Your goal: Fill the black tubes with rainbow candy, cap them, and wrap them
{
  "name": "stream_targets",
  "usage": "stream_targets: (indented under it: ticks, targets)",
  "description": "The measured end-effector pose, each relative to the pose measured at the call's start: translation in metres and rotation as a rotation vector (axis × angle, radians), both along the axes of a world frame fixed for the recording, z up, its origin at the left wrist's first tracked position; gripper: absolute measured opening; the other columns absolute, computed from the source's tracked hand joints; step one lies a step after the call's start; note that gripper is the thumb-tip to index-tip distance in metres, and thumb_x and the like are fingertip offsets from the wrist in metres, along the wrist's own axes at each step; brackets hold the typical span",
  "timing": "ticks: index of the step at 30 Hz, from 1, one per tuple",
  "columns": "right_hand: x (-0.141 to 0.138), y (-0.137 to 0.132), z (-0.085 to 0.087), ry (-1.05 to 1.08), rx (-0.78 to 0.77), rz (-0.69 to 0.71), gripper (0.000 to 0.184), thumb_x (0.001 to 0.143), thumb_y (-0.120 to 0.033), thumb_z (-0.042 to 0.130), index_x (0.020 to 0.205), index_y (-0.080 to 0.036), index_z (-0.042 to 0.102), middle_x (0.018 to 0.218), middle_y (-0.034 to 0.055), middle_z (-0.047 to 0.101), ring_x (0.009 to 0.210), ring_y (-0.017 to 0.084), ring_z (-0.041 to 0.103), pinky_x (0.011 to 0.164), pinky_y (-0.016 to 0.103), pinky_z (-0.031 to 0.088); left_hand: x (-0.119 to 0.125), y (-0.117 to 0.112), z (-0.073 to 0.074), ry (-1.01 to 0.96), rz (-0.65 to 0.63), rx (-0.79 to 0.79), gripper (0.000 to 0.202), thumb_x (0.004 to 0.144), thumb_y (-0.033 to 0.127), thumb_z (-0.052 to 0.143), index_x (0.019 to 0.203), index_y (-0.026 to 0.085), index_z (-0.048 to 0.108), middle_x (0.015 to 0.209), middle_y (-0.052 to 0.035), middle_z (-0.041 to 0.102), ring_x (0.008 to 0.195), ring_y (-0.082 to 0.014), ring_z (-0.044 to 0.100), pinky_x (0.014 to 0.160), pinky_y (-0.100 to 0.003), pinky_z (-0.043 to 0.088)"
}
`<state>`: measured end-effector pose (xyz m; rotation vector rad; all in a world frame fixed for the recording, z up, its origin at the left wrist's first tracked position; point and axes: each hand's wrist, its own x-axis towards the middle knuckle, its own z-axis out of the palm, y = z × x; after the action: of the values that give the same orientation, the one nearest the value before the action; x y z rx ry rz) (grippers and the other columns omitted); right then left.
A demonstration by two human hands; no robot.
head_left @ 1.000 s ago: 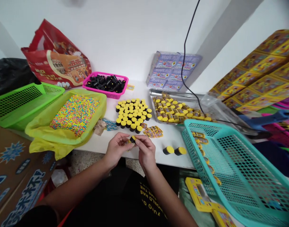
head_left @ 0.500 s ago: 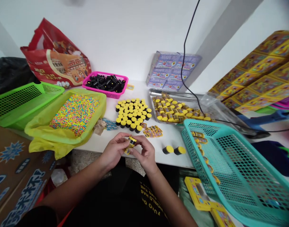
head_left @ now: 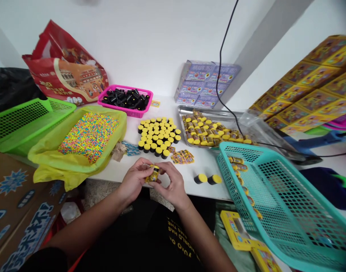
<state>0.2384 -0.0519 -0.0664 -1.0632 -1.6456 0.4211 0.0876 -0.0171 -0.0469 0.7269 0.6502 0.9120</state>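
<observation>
Above the table's front edge, my left hand [head_left: 135, 178] grips a small black canister [head_left: 153, 173] with a yellow lid and a colourful yellow label around its side. My right hand [head_left: 173, 186] has its fingers and thumb on the same canister from the other side. Just beyond my hands lies a loose pile of printed yellow labels [head_left: 184, 156]. Behind them stands a tight group of black canisters with yellow lids [head_left: 157, 134]. Two more canisters without labels [head_left: 200, 179] stand right of my right hand.
A teal basket [head_left: 263, 149] with several labelled canisters is at right. Behind is a metal tray [head_left: 187, 140] of labelled canisters. A pink basket [head_left: 124, 110] holds black containers. At left, a yellow-lined tray [head_left: 51, 162] holds coloured candy balls. A black cable [head_left: 222, 56] hangs down.
The canister has turned in my fingers, and its label now wraps the side where black showed before. My right fingers have shifted around it.
</observation>
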Motion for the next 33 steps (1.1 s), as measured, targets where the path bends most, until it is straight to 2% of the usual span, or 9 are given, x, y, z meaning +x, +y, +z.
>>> stream_targets:
  ticks: [6,9,13,18,20,23,25,28,33]
  targets:
    - [-0.003,-0.001,-0.001,-0.09,0.097,-0.041,0.043,0.074,-0.02,0.071,0.116,-0.025,0.063,0.096,0.0061,0.066,0.086,0.022,0.062,0.074,0.037,0.053,-0.001,0.0,-0.006,0.026,0.015,0.016,0.032,0.072,0.036,0.081,0.077,0.017,0.055,0.071,0.0018,0.061,0.061,-0.0141,0.062,0.057,-0.029,0.055]
    - [-0.008,0.0,-0.005,-0.068,0.158,-0.071,0.04,0.074,-0.022,0.072,0.113,-0.022,0.063,0.09,0.0057,0.065,0.079,0.02,0.061,0.069,0.035,0.053,-0.002,0.0,-0.009,0.051,0.018,0.008,0.033,0.07,0.035,0.082,0.075,0.017,0.054,0.068,0.0025,0.058,0.058,-0.0122,0.059,0.053,-0.024,0.051]
    - [-0.012,0.0,-0.007,-0.073,0.206,-0.081,0.037,0.075,-0.024,0.074,0.11,-0.021,0.062,0.087,0.006,0.064,0.08,0.022,0.061,0.07,0.037,0.054,-0.002,-0.002,-0.008,0.064,0.047,0.022,0.031,0.072,0.032,0.08,0.072,0.016,0.054,0.064,0.0032,0.056,0.055,-0.009,0.055,0.051,-0.019,0.045]
    - [-0.007,0.0,-0.008,-0.093,0.207,-0.152,0.039,0.077,-0.022,0.073,0.114,-0.022,0.06,0.091,0.0061,0.064,0.079,0.02,0.06,0.069,0.035,0.054,0.001,0.0,-0.005,-0.009,-0.015,-0.046,0.033,0.07,0.036,0.082,0.084,0.016,0.06,0.077,-0.0018,0.067,0.066,-0.0158,0.065,0.061,-0.027,0.053]
    - [-0.004,0.0,-0.009,-0.094,0.19,-0.162,0.038,0.077,-0.022,0.074,0.113,-0.022,0.06,0.094,0.0066,0.065,0.082,0.02,0.061,0.072,0.036,0.054,0.0,0.003,-0.007,-0.005,-0.071,-0.104,0.035,0.067,0.037,0.084,0.081,0.014,0.061,0.078,-0.0048,0.069,0.07,-0.0182,0.067,0.062,-0.028,0.053]
    - [0.0,0.001,-0.012,-0.003,0.081,-0.085,0.038,0.077,-0.029,0.076,0.112,-0.023,0.063,0.097,0.0061,0.066,0.086,0.021,0.061,0.074,0.037,0.054,-0.001,0.007,-0.011,-0.006,-0.123,-0.153,0.035,0.064,0.034,0.086,0.074,0.013,0.061,0.076,-0.0061,0.07,0.068,-0.0182,0.067,0.061,-0.029,0.053]
    - [0.001,0.002,-0.014,0.156,-0.027,-0.02,0.03,0.082,-0.033,0.073,0.11,-0.024,0.065,0.093,0.0037,0.066,0.082,0.019,0.062,0.07,0.034,0.053,-0.002,0.007,-0.013,-0.02,-0.105,-0.151,0.033,0.063,0.031,0.087,0.072,0.013,0.061,0.074,-0.0047,0.069,0.065,-0.016,0.065,0.064,-0.029,0.053]
    - [0.001,0.005,-0.014,0.328,-0.12,0.026,0.013,0.086,-0.029,0.069,0.099,-0.025,0.069,0.085,0.0009,0.067,0.073,0.016,0.063,0.065,0.03,0.052,-0.002,0.006,-0.014,-0.028,-0.078,-0.147,0.033,0.06,0.028,0.089,0.072,0.012,0.062,0.072,-0.0029,0.068,0.065,-0.0148,0.065,0.067,-0.029,0.053]
    - [-0.002,0.006,-0.009,0.247,-0.119,0.063,0.009,0.086,-0.029,0.069,0.092,-0.023,0.072,0.086,0.004,0.068,0.076,0.018,0.063,0.067,0.032,0.052,-0.001,0.006,-0.011,-0.029,-0.025,-0.177,0.035,0.057,0.029,0.09,0.07,0.013,0.062,0.067,-0.0006,0.066,0.058,-0.0117,0.06,0.06,-0.025,0.048]
